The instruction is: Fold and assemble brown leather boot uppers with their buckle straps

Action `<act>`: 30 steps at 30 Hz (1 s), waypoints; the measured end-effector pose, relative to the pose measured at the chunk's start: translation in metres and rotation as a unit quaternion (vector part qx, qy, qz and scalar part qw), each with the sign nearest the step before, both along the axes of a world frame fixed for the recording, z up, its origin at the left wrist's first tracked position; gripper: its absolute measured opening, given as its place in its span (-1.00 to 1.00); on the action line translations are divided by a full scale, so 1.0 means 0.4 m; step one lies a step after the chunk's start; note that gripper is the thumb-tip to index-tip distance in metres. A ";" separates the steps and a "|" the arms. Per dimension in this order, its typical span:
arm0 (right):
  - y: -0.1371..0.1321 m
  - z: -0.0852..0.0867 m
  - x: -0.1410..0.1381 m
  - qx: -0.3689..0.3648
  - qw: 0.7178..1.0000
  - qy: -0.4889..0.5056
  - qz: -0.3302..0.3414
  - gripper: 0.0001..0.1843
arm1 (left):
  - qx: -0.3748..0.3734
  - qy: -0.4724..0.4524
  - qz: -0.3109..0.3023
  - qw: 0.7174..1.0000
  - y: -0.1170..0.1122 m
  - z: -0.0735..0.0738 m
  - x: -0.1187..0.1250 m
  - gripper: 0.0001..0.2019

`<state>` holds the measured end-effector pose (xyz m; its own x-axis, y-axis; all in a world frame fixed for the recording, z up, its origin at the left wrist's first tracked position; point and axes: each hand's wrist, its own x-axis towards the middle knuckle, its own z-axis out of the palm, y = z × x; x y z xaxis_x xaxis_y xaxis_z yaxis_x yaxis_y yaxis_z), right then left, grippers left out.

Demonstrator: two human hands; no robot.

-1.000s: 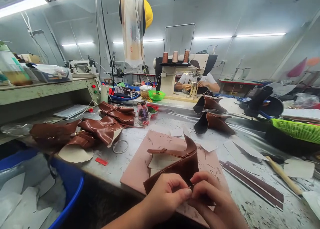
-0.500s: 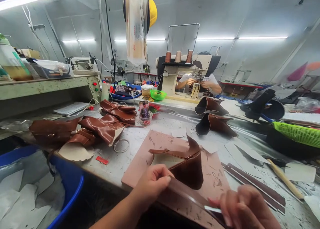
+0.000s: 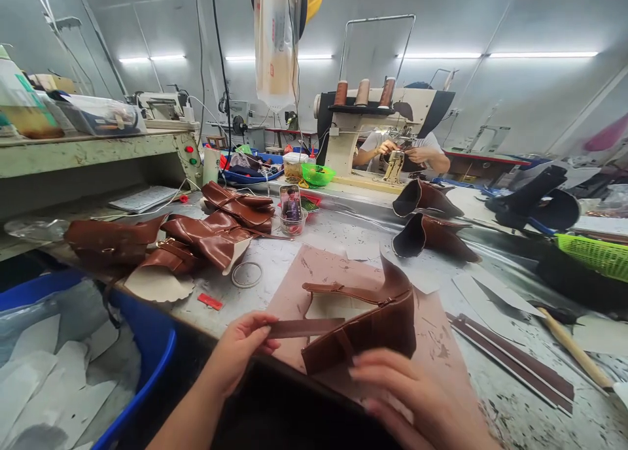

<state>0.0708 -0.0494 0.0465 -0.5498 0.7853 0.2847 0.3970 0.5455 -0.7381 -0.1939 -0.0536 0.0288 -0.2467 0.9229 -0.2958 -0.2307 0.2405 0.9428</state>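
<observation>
A brown leather shoe upper (image 3: 377,322) with a buckled strap lies on a pink cutting pad (image 3: 441,335) at the near edge of the table. My left hand (image 3: 243,348) pinches the end of a thin brown strip (image 3: 307,327) that runs right to the leather piece. My right hand (image 3: 412,394) rests just in front of the leather piece, fingers stretched toward its lower edge; I cannot see anything in it.
More brown leather uppers (image 3: 196,237) are piled at the left, two others (image 3: 429,224) at the back right. A phone (image 3: 290,205) stands in a cup. Dark strips (image 3: 510,365), a wooden-handled tool (image 3: 574,352), a blue bin (image 3: 142,378) and a person at a sewing machine (image 3: 392,129) are nearby.
My left hand moved left, drawing the thin strip out level from the leather piece. My right hand came back from the far right to the piece's front edge. The view shifted downward.
</observation>
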 end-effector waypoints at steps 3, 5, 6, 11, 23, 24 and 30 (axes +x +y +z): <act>0.077 0.000 -0.095 0.242 0.961 -0.129 0.030 -0.73 | -0.008 -0.049 -0.028 0.998 0.009 -0.019 0.048 -0.69; 0.104 -0.004 -0.135 0.307 0.936 -0.169 0.034 -0.91 | -0.014 -0.071 -0.020 0.997 0.012 -0.027 0.073 -0.65; 0.109 -0.005 -0.144 0.303 0.934 -0.183 0.042 -0.96 | -0.016 -0.080 -0.015 0.997 0.012 -0.031 0.083 -0.65; 0.088 0.009 -0.126 0.210 0.957 -0.194 0.037 -0.79 | -0.006 -0.148 -0.066 0.987 0.000 -0.042 0.120 -0.65; 0.084 0.010 -0.124 0.137 0.973 -0.186 -0.001 -0.77 | 0.055 -0.196 -0.100 0.974 -0.029 -0.049 0.144 -0.63; 0.083 0.009 -0.124 0.137 0.973 -0.184 -0.003 -0.77 | 0.051 -0.189 -0.103 0.975 -0.029 -0.050 0.145 -0.63; 0.080 0.005 -0.122 0.152 0.970 -0.189 -0.012 -0.77 | 0.047 -0.103 -0.091 0.989 -0.021 -0.032 0.161 -0.68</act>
